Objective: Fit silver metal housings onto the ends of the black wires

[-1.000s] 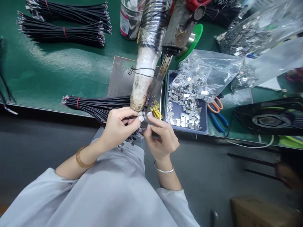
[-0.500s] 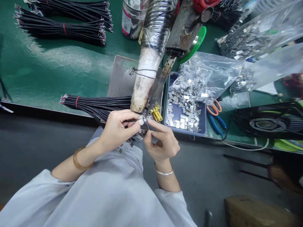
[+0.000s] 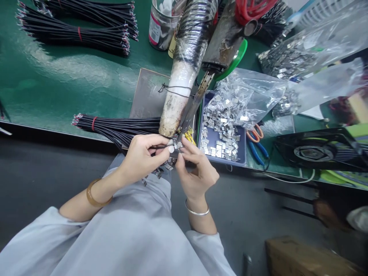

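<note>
My left hand is closed in a pinch on the end of a black cable, just below the mouth of a plastic-wrapped tube. A small metal terminal sits at the cable end, between the fingertips of both hands. My right hand has thumb and index finger pinched on a thin strand of solder wire at the terminal. The soldering iron points down, its tip beside the terminal. More black cables lie left, tied with a red band; metal-tipped ends hang below my left hand.
A blue tray of loose metal terminals stands right, with a plastic bag spilling into it. Beyond are pliers and a black fan. Bundled cables and a jar lie farther back. A yellow object is partly hidden.
My right hand's fingers have moved slightly up and closer to the terminal, covering more of the yellow object. My left hand stays in place. The view has shifted slightly.
</note>
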The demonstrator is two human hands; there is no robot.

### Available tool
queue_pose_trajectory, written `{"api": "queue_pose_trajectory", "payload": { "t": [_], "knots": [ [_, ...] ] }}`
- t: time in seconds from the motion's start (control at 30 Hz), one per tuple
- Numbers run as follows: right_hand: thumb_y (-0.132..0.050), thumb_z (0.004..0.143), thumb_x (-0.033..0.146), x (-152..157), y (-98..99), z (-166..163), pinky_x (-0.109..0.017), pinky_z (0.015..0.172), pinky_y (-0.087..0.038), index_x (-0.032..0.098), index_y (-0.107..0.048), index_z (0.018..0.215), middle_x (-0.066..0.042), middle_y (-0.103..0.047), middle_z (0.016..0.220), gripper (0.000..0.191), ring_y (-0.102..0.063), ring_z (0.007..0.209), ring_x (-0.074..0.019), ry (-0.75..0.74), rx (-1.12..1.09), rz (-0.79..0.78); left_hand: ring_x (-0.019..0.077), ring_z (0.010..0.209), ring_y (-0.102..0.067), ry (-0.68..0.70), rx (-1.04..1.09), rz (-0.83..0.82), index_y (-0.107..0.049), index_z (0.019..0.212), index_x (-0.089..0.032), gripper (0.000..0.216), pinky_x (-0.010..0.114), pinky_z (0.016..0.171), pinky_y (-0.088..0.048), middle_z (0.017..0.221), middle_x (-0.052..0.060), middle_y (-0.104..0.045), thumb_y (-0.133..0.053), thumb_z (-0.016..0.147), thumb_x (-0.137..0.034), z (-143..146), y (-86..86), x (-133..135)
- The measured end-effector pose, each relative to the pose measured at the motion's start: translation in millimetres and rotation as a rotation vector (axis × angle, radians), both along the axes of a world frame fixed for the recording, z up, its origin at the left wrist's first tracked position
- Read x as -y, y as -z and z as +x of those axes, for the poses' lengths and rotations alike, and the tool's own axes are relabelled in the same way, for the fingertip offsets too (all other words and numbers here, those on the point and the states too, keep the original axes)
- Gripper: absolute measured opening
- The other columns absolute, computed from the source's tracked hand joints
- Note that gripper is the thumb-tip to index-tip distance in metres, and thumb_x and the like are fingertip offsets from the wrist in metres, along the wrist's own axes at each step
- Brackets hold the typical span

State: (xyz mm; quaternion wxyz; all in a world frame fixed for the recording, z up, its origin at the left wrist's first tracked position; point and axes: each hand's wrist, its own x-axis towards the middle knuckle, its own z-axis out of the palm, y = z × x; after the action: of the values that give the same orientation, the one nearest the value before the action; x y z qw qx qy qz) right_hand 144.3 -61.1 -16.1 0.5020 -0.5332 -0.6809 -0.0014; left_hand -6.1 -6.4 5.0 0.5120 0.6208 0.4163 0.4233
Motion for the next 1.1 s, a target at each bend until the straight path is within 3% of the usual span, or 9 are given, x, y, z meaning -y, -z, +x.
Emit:
{"api": "queue_pose_trajectory", "payload": {
  "t": [0.4,0.63,0.87,1.1],
  "knots": [
    [-0.073,0.086,0.006,-3.0,-4.6,-0.1,-0.031,0.081,-0.071,0.023,-0.066,0.094,-0.006,-0.081,0.116,0.02,-0.081,0.098,-0.021,-0.007,-0.005,0.004,0.0059,0.049,-0.038,-0.036,0.016,0.132,-0.078,0.067,-0.015,0.019,0.019,0.045,-0.029,0.055,-0.002,-0.055,-0.064,0.08,-0.013,0.9,-5.2,-3.7],
    [-0.071,0.088,0.008,-4.1,-3.5,2.6,-0.028,0.073,-0.068,0.025,-0.064,0.092,-0.003,-0.083,0.106,0.019,-0.081,0.082,-0.0169,0.019,0.007,-0.005,0.0071,0.051,-0.041,0.017,-0.043,0.088,-0.076,0.067,-0.014,0.018,0.019,0.045,-0.03,0.055,-0.002,-0.056,-0.065,0.081,-0.013,-0.4,-1.8,-2.6],
    [-0.077,0.085,0.008,-5.6,-9.2,2.5,-0.028,0.078,-0.067,0.025,-0.069,0.094,-0.003,-0.082,0.107,0.021,-0.08,0.083,-0.0172,0.036,0.068,0.027,0.0069,0.05,-0.039,-0.008,-0.03,0.171,-0.078,0.071,-0.014,0.018,0.019,0.045,-0.029,0.056,-0.001,-0.057,-0.066,0.084,-0.017,0.1,-1.6,-2.3],
    [-0.072,0.087,0.008,-1.4,-8.3,4.2,-0.025,0.069,-0.067,0.024,-0.063,0.088,-0.005,-0.083,0.107,0.018,-0.081,0.078,-0.0169,-0.001,0.156,0.051,0.0086,0.053,-0.047,0.055,-0.083,0.045,-0.081,0.076,-0.014,0.02,0.019,0.047,-0.035,0.061,0.002,-0.065,-0.064,0.084,-0.018,-3.0,-2.8,-1.4]
  ]
}}
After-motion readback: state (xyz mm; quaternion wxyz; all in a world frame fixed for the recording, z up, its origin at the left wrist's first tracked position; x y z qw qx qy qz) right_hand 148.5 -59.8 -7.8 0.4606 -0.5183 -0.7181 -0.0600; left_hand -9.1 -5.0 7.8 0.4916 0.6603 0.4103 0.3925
